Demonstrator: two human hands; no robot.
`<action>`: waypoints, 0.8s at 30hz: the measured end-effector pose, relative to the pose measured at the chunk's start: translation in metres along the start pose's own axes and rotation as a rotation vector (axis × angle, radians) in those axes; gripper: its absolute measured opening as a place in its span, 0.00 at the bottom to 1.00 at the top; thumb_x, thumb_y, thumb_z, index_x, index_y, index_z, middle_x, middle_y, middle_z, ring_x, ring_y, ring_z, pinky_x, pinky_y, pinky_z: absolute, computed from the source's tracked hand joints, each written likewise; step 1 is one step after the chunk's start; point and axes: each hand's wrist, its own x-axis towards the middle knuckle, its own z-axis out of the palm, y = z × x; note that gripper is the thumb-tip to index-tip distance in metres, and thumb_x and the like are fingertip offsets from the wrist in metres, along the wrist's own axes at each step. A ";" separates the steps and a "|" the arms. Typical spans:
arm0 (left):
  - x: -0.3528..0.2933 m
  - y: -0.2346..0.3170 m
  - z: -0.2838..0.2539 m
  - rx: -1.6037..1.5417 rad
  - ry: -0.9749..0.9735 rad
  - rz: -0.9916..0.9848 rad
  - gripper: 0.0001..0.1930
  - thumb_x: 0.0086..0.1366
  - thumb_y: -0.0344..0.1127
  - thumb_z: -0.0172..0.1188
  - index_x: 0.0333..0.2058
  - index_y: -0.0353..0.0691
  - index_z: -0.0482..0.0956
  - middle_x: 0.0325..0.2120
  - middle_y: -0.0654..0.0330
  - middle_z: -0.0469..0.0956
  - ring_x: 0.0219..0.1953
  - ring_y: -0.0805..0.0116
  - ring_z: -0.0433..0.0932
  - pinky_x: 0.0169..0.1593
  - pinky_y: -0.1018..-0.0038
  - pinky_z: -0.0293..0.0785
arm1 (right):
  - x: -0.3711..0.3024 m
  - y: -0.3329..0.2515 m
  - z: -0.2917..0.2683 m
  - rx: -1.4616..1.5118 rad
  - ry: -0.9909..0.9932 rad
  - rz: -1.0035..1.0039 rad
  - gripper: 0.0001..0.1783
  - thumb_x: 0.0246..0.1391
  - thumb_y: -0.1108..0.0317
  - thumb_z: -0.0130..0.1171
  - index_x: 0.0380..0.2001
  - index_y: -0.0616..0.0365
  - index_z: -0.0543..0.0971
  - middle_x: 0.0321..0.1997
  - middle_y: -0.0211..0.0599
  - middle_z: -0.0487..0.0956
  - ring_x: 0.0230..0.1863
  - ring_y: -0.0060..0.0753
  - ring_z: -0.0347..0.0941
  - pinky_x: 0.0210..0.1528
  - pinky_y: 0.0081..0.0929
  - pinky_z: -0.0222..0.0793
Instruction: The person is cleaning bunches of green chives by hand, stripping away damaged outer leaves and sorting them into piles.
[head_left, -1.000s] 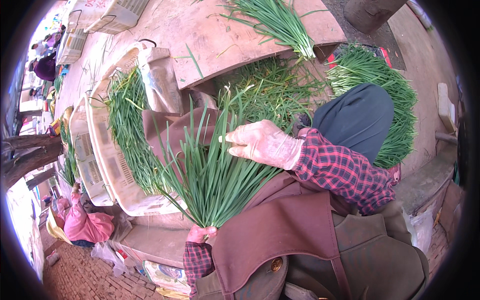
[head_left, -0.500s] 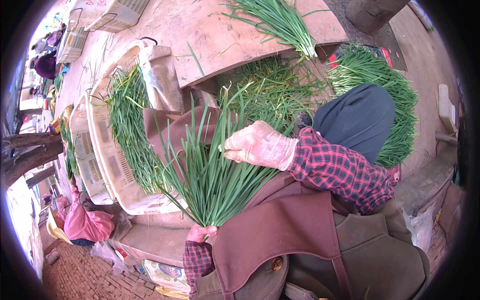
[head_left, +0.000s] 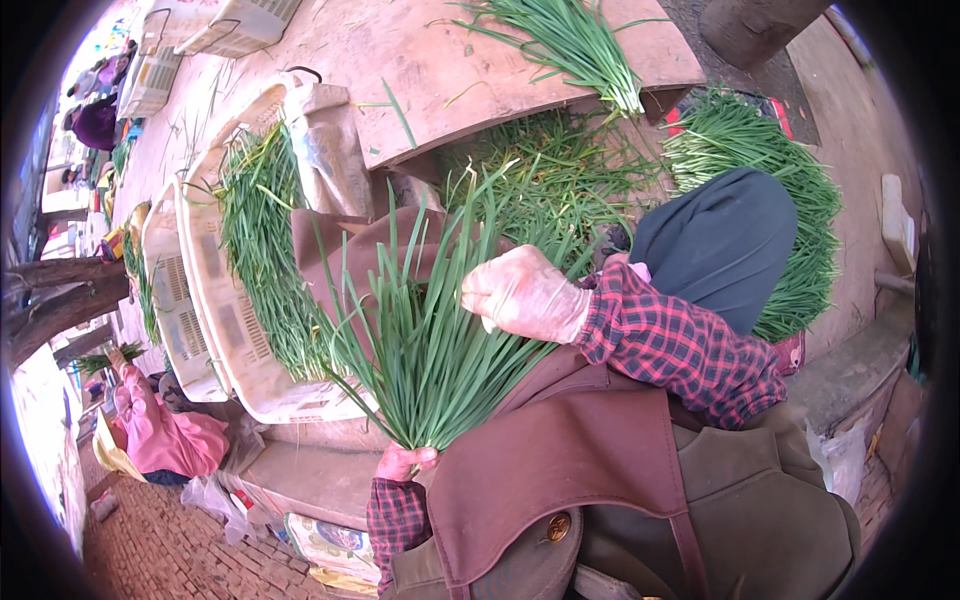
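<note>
A fanned bunch of garlic chives (head_left: pixel 425 375) stands over my lap, its long green leaves spreading upward. My left hand (head_left: pixel 403 462) is closed round the gathered lower end of the bunch. Over the bunch's right side is my right hand (head_left: pixel 528 296), in a pale, stained glove, with its fingers curled together by the leaves. Whatever those fingers pinch, if anything, is hidden. A brown apron (head_left: pixel 550 480) covers my front and lap beneath the chives.
A white plastic crate (head_left: pixel 285 405) of chives stands at left. Ahead is a low wooden board (head_left: pixel 520 65) bearing another bunch (head_left: pixel 575 45), with loose leaves (head_left: pixel 550 180) below it. A big chive pile (head_left: pixel 805 215) lies right. A person in pink (head_left: pixel 175 435) sits far left.
My right hand has shifted slightly right, and its fingers have curled in more. My left hand keeps its hold on the bunch. The person in pink now raises some greens.
</note>
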 end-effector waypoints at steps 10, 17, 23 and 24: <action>0.003 -0.005 -0.006 0.015 -0.004 0.001 0.21 0.50 0.28 0.70 0.43 0.35 0.73 0.24 0.61 0.73 0.19 0.73 0.68 0.22 0.77 0.60 | 0.036 -0.046 -0.050 -0.255 0.451 -0.345 0.02 0.54 0.71 0.62 0.32 0.54 0.81 0.31 0.30 0.79 0.32 0.29 0.76 0.34 0.27 0.72; 0.001 -0.003 -0.002 0.022 -0.009 0.037 0.21 0.51 0.27 0.70 0.43 0.34 0.72 0.24 0.61 0.73 0.19 0.73 0.67 0.22 0.77 0.60 | 0.039 -0.014 -0.003 -0.741 -0.180 -0.275 0.08 0.56 0.66 0.55 0.23 0.51 0.72 0.20 0.29 0.71 0.28 0.34 0.72 0.45 0.29 0.68; 0.002 -0.002 0.000 0.037 0.002 0.039 0.20 0.51 0.28 0.70 0.41 0.35 0.72 0.23 0.62 0.72 0.19 0.73 0.67 0.22 0.77 0.60 | 0.014 -0.006 -0.003 -0.265 -0.046 -0.115 0.06 0.54 0.66 0.55 0.25 0.53 0.74 0.23 0.37 0.76 0.27 0.42 0.77 0.29 0.38 0.71; 0.002 -0.001 0.001 0.047 -0.003 0.043 0.20 0.50 0.28 0.70 0.41 0.35 0.72 0.22 0.62 0.72 0.19 0.73 0.67 0.22 0.77 0.60 | 0.010 -0.003 -0.004 -0.235 -0.056 -0.097 0.07 0.55 0.65 0.55 0.25 0.53 0.74 0.24 0.36 0.76 0.28 0.42 0.77 0.30 0.37 0.72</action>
